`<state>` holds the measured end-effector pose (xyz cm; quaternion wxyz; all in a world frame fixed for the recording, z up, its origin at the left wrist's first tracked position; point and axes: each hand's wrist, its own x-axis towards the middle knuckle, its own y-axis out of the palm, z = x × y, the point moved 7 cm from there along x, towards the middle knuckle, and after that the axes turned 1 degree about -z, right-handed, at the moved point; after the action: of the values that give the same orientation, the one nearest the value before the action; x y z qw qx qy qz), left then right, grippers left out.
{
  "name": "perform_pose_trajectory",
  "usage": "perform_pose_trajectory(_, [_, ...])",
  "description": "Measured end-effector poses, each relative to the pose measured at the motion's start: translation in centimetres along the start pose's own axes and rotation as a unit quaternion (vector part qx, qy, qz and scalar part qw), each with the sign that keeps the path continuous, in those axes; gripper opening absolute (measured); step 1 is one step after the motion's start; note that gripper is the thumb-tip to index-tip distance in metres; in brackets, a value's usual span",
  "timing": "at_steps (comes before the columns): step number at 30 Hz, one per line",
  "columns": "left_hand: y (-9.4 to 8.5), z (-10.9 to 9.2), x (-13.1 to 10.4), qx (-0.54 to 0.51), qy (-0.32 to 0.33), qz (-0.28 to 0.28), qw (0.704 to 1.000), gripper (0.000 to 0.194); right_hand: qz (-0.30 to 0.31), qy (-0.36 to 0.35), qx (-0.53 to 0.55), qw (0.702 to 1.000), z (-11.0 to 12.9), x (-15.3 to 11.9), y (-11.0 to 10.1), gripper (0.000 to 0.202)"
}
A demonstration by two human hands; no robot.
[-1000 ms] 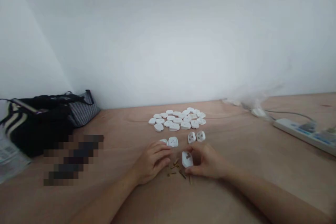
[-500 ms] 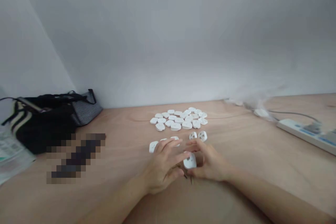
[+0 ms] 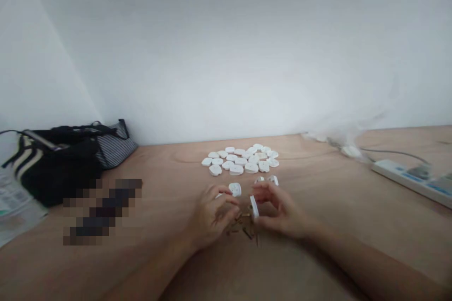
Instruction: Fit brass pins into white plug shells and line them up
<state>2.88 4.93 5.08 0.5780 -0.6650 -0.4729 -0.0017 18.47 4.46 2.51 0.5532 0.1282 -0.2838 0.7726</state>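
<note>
My right hand (image 3: 284, 211) grips a white plastic plug cover (image 3: 254, 207) between thumb and fingers. The cover stands on edge, with its narrow side toward me. My left hand (image 3: 215, 216) hovers to the left with curled fingers, thumb and index finger apart, and I see nothing in it. Below and between the hands lie several small brass-coloured pins (image 3: 247, 233), some partly hidden by the fingers. Just beyond the left fingertips is another white cover (image 3: 235, 189). Behind the right fingers, two white plug pieces (image 3: 273, 180) are partly covered.
Several white plug covers (image 3: 236, 170) form a cluster farther back. At left are a black bag (image 3: 60, 169), a clear plastic packet (image 3: 17, 207) and a blurred-out dark object (image 3: 106, 211). On the right lie a power strip (image 3: 406, 176) with a cable and a clear plastic bag (image 3: 339, 136).
The cover in my right hand has turned from face-on to edge-on. My left hand has drawn back slightly left and down, so more pins and a cover behind it show.
</note>
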Motion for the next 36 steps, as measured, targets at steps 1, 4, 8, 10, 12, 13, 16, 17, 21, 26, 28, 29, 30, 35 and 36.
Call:
perform_pose_trajectory(1, [0.2, 0.0, 0.0, 0.004, -0.002, 0.01, 1.0, 0.015, 0.002, 0.005, 0.02, 1.0, -0.2, 0.0, 0.1, 0.054])
perform_pose_trajectory(4, [0.8, -0.8, 0.2, 0.012, 0.014, 0.028, 0.999, 0.014, 0.013, 0.013, 0.039, 0.999, -0.2, 0.0, 0.5, 0.055])
perform_pose_trajectory(8, [1.0, -2.1, 0.4, 0.043, 0.054, 0.019, 0.997, 0.014, 0.02, 0.024, 0.021, 0.999, -0.1, -0.2, 1.0, 0.057])
perform_pose_trajectory(10, [0.8, -2.8, 0.5, 0.068, 0.08, 0.009, 0.994, 0.016, 0.017, 0.026, -0.001, 1.0, 0.0, -0.3, 1.0, 0.056])
perform_pose_trajectory(12, [0.7, -3.3, 0.5, 0.092, 0.114, 0.004, 0.989, 0.018, 0.015, 0.024, -0.021, 0.999, 0.2, -0.3, 1.0, 0.055])
perform_pose_trajectory(13, [0.6, -3.6, 0.4, 0.102, 0.13, 0.004, 0.986, 0.018, 0.014, 0.022, -0.031, 0.999, 0.4, -0.3, 1.0, 0.054])
perform_pose_trajectory(16, [0.4, -4.1, 0.3, 0.11, 0.172, -0.001, 0.979, 0.016, 0.034, 0.006, -0.056, 0.998, 1.6, 0.0, 1.1, 0.044])
perform_pose_trajectory(17, [0.4, -4.2, 0.2, 0.108, 0.178, 0.0, 0.978, 0.016, 0.047, 0.001, -0.063, 0.997, 1.9, 0.1, 1.2, 0.039])
perform_pose_trajectory(21, [0.0, -3.9, 0.1, 0.101, 0.171, 0.02, 0.98, 0.02, 0.068, -0.008, -0.079, 0.995, 2.4, 0.3, 0.4, 0.028])
perform_pose_trajectory(26, [-0.4, -2.4, -0.1, 0.095, 0.146, 0.079, 0.982, 0.019, -0.027, 0.002, -0.137, 0.99, 0.6, 0.8, -3.0, 0.026])
perform_pose_trajectory(28, [0.0, -2.3, -0.5, 0.083, 0.17, 0.12, 0.975, 0.018, -0.048, -0.013, -0.187, 0.981, 0.3, 1.3, -3.6, 0.024])
perform_pose_trajectory(29, [0.2, -2.2, -0.6, 0.078, 0.18, 0.136, 0.971, 0.017, -0.053, -0.02, -0.217, 0.975, 0.2, 1.6, -3.7, 0.022])
perform_pose_trajectory(30, [0.4, -2.2, -0.7, 0.073, 0.184, 0.147, 0.969, 0.016, -0.054, -0.025, -0.247, 0.967, 0.2, 1.9, -3.6, 0.021])
perform_pose_trajectory(35, [-0.1, -1.9, -0.7, 0.045, 0.18, 0.155, 0.97, 0.019, -0.048, -0.032, -0.374, 0.926, -0.7, 3.7, -2.9, 0.019])
perform_pose_trajectory(36, [-0.4, -1.8, -0.7, 0.039, 0.177, 0.154, 0.971, 0.019, -0.045, -0.031, -0.392, 0.918, -0.9, 4.0, -2.7, 0.019])
